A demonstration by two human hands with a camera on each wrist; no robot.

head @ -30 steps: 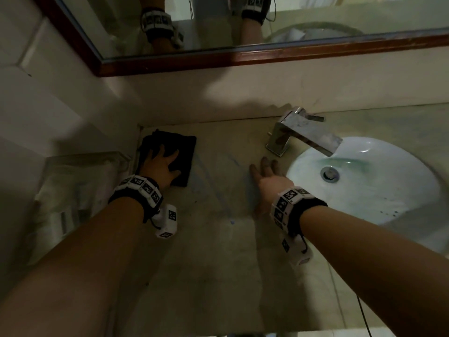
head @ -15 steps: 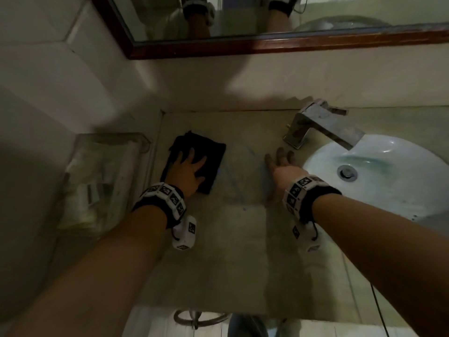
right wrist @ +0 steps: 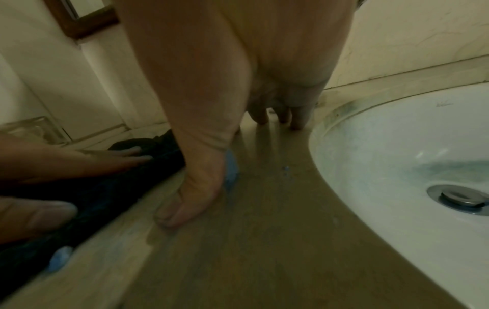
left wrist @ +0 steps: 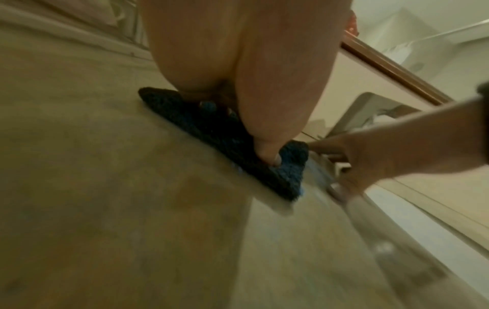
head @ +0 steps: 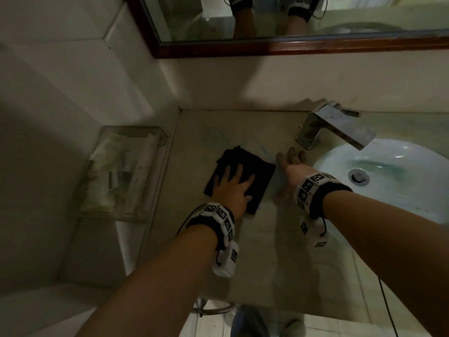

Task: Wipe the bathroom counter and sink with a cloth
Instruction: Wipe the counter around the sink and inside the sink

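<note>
A dark folded cloth (head: 252, 171) lies flat on the beige stone counter (head: 257, 259), left of the tap. My left hand (head: 230, 188) presses down on it with spread, straight fingers; the left wrist view shows the thumb (left wrist: 267, 154) on the cloth (left wrist: 211, 129). My right hand (head: 291, 169) rests flat on the bare counter between the cloth and the white sink (head: 413, 190), fingers (right wrist: 296, 117) straight and touching the stone near the basin rim (right wrist: 344, 117). Blue streaks mark the counter beside the cloth (right wrist: 148, 167) and the basin.
A steel tap (head: 335, 125) juts over the sink, whose drain plug (head: 358, 177) sits mid-basin. A clear tray (head: 121, 171) of packets hangs on the left wall beside the counter. A wood-framed mirror (head: 291, 47) runs along the back wall. A metal ring (head: 213, 310) hangs below the front edge.
The left hand has slid the cloth from the counter's back-left corner rightward and toward me, up close to the right hand. The right hand has stayed planted on the counter.
</note>
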